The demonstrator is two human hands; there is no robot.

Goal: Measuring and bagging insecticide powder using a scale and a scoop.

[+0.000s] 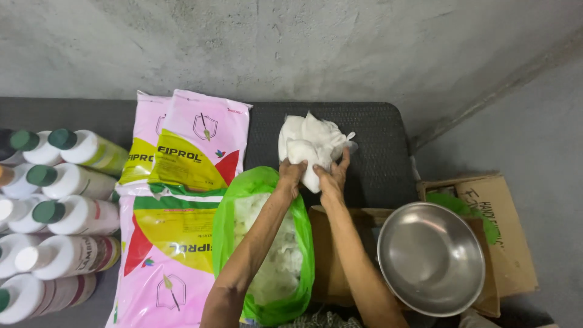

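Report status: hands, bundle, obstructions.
Left hand and right hand both gripping white plastic bundle above open green bag. Steel bowl alongside, clear.

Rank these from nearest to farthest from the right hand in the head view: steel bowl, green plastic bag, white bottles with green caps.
1. Green plastic bag, just left of the right hand, under the left arm.
2. Round steel bowl, lower right, on the cardboard box.
3. White bottles with green caps, far left edge.
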